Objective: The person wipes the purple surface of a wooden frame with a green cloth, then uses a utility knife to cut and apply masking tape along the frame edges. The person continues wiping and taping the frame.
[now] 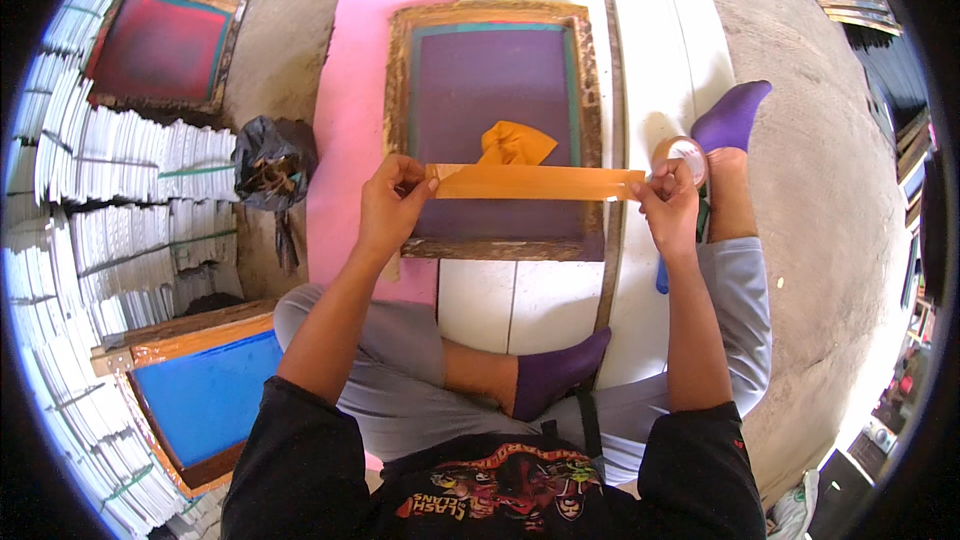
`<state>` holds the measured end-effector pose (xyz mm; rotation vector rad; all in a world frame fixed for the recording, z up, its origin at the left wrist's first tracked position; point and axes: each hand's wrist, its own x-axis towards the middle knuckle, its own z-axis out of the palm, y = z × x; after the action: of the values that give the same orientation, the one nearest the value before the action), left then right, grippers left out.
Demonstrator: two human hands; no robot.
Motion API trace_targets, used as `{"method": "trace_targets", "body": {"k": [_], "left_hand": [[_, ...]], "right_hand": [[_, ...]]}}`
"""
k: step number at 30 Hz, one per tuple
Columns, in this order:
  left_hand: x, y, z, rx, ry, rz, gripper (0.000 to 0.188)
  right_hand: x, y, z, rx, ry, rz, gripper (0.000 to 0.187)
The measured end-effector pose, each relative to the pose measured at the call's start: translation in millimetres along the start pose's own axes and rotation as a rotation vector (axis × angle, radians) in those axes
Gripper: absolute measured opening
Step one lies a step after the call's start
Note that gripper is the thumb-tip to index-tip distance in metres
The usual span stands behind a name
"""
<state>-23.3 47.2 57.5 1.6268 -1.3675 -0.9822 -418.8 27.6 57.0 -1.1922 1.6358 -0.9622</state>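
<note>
Between my two hands a strip of brown packing tape [535, 182] is stretched out level. My left hand [397, 198] pinches its left end, and my right hand [670, 198] pinches the right end. Below the strip lies a wooden-framed printing screen [490, 80] with dark purple mesh and a teal border. A crumpled orange piece [516, 143] rests on the mesh, just beyond the strip; whether it is tape or cloth I cannot tell. Beside my right hand stands a roll of tape [684, 152], partly hidden by the fingers.
White and pink boards [355, 70] lie under the screen. Stacks of white paper [150, 155] line the left, with a black plastic bag [272, 162], a red screen [165, 45] and a blue screen [215, 395] near them. My legs [400, 340] are folded around the near side.
</note>
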Motion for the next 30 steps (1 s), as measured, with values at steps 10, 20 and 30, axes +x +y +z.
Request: {"method": "trace_targets", "body": {"k": [10, 20, 30], "left_hand": [[-35.9, -24.6, -64.5, 0.551, -0.143, 0.341, 0.011], [-35.0, -35.9, -59.7, 0.587, -0.248, 0.314, 0.011], [-28.1, -26.9, -57.2, 0.533, -0.246, 0.174, 0.017]], "right_hand": [[-50.5, 6.1, 39.6, -0.288, -0.254, -0.029, 0.016], [-48.5, -6.5, 47.7, -0.641, -0.358, -0.149, 0.017], [-35.0, -17.6, 44.5, -0.650, -0.278, -0.214, 0.015]]}}
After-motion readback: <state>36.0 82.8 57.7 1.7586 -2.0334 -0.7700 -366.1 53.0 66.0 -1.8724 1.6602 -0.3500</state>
